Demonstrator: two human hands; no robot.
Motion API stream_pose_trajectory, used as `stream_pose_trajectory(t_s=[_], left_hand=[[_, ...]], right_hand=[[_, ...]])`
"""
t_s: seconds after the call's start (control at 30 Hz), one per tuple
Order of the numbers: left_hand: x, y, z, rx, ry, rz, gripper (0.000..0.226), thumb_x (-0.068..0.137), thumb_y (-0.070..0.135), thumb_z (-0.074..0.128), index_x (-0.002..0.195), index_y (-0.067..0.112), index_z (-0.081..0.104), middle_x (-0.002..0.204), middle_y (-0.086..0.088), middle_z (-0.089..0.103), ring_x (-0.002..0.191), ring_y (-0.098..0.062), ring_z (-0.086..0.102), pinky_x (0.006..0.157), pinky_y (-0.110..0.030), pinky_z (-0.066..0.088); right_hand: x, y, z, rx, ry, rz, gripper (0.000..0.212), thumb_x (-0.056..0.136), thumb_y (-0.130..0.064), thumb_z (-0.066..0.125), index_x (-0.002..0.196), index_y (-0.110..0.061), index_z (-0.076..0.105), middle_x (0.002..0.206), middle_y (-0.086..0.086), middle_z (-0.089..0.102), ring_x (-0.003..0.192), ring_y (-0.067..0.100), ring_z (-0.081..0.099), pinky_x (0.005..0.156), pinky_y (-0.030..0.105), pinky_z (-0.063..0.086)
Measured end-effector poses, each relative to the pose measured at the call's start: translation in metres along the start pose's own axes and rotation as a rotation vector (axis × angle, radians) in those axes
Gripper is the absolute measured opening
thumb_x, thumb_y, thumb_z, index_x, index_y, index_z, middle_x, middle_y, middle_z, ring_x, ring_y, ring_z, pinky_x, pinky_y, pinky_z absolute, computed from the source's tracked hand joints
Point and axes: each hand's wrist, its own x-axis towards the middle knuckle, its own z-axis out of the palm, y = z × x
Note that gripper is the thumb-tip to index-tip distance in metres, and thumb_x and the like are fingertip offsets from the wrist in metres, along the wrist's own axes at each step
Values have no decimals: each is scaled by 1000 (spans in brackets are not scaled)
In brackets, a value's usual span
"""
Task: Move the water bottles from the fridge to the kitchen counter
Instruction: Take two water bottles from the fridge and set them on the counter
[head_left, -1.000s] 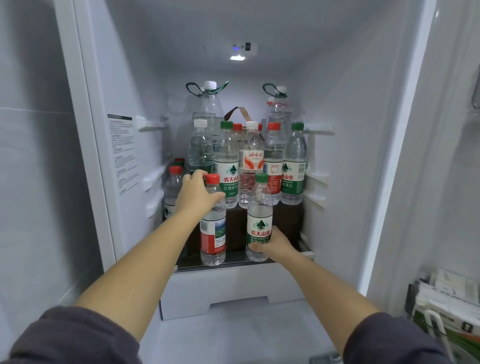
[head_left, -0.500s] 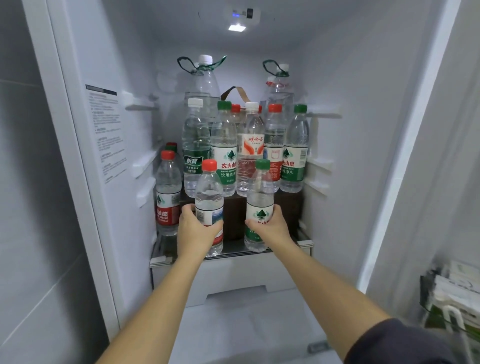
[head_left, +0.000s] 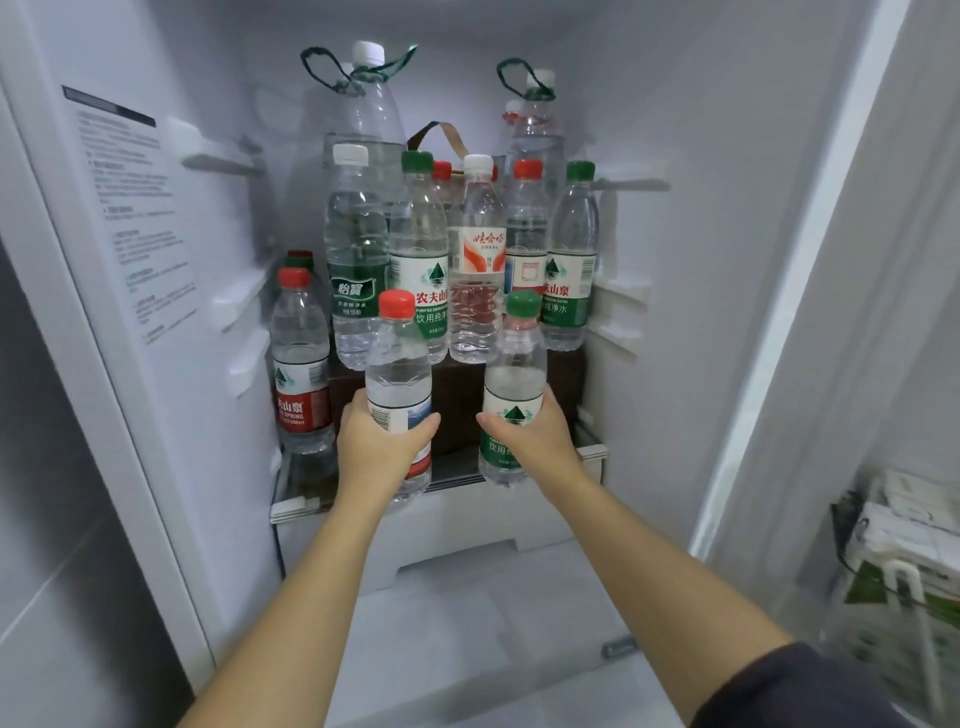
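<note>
The fridge stands open in front of me. My left hand grips a small red-capped water bottle around its label. My right hand grips a small green-capped water bottle the same way. Both bottles are upright, at the front of the glass shelf; whether their bases touch it I cannot tell. Behind them several taller bottles stand in a row on a dark brown box. A red-capped bottle stands at the shelf's left. Two large jugs with green handles are at the back.
A white drawer sits under the shelf. The fridge's left wall carries a printed label and shelf rails. The right door frame is close. Green and white cartons sit in a rack at the lower right.
My left hand slid from the red cap down to the bottle's label. Both hands now hold their bottles at mid-body. The view moved closer to the fridge.
</note>
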Motion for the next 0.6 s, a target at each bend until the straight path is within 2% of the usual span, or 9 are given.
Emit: stream_pose_trajectory(t_s=[0.13, 0.23, 0.33, 0.4, 0.6], left_hand=[[-29, 9, 0, -89, -8, 32, 54, 71, 20, 85, 114, 21, 52, 101, 7, 60, 91, -11, 58, 79, -25, 45], [-58, 15, -1, -95, -29, 83, 55, 69, 18, 86, 108, 28, 49, 91, 19, 59, 84, -1, 59, 74, -18, 45], [-90, 20, -2, -126, -55, 102, 58, 66, 15, 87, 109, 28, 50, 91, 27, 58, 84, 13, 58, 67, -5, 41], [-111, 25, -2, -147, -75, 104, 58, 66, 13, 87, 109, 29, 50, 91, 27, 58, 81, 19, 57, 66, -4, 41], [-172, 39, -6, -114, -98, 110, 59, 66, 15, 87, 108, 32, 50, 89, 31, 56, 80, 19, 55, 65, -5, 38]], right_hand=[[-31, -1, -9, 10, 121, -40, 58, 73, -14, 86, 121, -18, 54, 105, -7, 65, 95, 5, 63, 80, 18, 49], [-60, -8, -27, 52, 130, -35, 55, 75, -9, 85, 117, -20, 51, 103, -9, 64, 93, 1, 62, 73, 10, 51], [-87, -11, -45, 35, 125, -48, 60, 74, -11, 86, 122, -21, 52, 113, -1, 66, 102, 9, 65, 83, 18, 54], [-105, -12, -57, 19, 118, -33, 62, 73, -17, 87, 124, -24, 52, 115, -1, 66, 104, 12, 65, 85, 23, 55], [-163, -15, -94, -57, 92, -33, 56, 74, -17, 85, 114, -34, 50, 102, -17, 64, 89, -11, 63, 67, 4, 47]])
